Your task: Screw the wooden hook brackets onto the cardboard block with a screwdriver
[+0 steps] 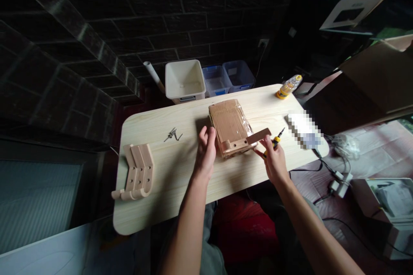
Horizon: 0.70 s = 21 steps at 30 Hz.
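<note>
My right hand (276, 164) is closed around a yellow-and-black screwdriver (276, 141), its dark tip pointing up and away to the right. Its fingertips also meet the raised end of a wooden hook bracket (238, 143) with dark screw holes. The bracket lies along the near edge of a thick cardboard block (227, 118) partly wrapped in clear tape. Beside the block's left edge is my left hand (206, 152), fingers loosely curled and apart, with nothing visible in it. Whether its thumb touches the cardboard I cannot tell.
Several matching wooden brackets (139, 169) lie together at the table's left end. Loose dark screws (173, 134) form a small pile. A yellow-capped bottle (288, 87) and a blurred-out device (303, 129) are at the right. Bins (185, 96) stand behind the table (161, 120).
</note>
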{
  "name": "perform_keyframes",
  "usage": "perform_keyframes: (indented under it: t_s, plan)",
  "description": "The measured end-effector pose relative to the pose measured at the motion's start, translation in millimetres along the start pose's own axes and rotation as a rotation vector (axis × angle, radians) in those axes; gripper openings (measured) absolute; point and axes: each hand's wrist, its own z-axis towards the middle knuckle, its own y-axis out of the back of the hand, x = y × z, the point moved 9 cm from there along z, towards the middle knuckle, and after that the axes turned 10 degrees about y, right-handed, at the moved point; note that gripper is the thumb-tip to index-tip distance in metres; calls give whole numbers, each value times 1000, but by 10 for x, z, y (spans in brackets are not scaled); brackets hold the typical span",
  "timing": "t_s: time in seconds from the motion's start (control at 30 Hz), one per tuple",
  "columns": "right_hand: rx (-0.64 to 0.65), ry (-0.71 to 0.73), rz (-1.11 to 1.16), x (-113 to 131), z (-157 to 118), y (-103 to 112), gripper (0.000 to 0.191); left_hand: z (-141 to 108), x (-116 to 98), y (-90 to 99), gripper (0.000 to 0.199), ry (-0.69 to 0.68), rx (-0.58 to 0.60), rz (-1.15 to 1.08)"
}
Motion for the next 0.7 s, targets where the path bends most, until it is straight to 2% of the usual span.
perform_keyframes:
  t_s: [0.2,0.3,0.37,0.47,0.57,0.63,0.7]
  plan:
    - [45,34,-26,-19,135,-146,51,-58,179,-210,79,292,-27,-215]
    - [74,72,-5,14,247,-177,53,-84,184,-252,62,408,-11,-326]
    - [114,92,25,81,304,-217,53,-91,124,-233,52,418,11,-340]
    - [182,135,94,278,388,-330,53,-113,14,-215,47,399,74,-408]
    - [203,205,182,529,490,-446,46,-125,-88,-265,43,360,160,-627]
    - [209,225,264,623,547,-509,35,-103,-91,-247,39,355,124,-737]
    - [215,195,325,601,577,-550,25,-60,-84,-211,35,341,76,-805]
